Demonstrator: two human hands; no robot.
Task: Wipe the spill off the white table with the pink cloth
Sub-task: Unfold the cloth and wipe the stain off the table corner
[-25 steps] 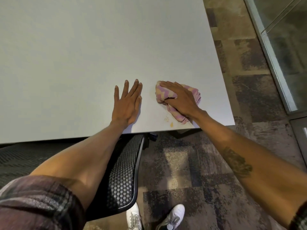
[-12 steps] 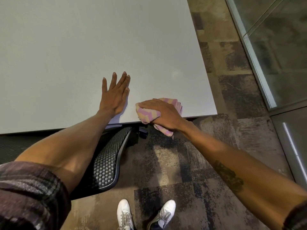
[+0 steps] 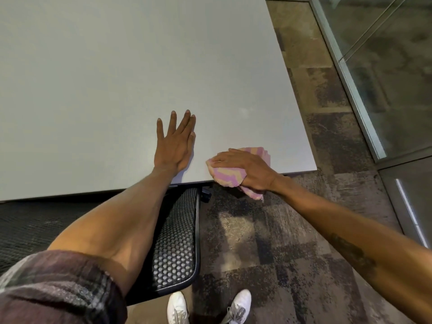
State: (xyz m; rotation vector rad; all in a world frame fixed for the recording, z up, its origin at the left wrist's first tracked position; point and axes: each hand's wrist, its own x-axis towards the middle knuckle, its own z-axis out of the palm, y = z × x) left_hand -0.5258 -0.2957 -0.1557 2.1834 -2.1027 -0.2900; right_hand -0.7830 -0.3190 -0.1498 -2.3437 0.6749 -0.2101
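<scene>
Both hands sit by the counter's near edge: the left hand lies flat and spread, holding nothing, while the right hand clutches the bunched pink cloth, closed over it. That cloth straddles the near edge close to the right corner of the counter, part hanging off, so any further wiping runs back inward; no spill shows.

Office: mesh chair, carpet tiles, glass partition.
</scene>
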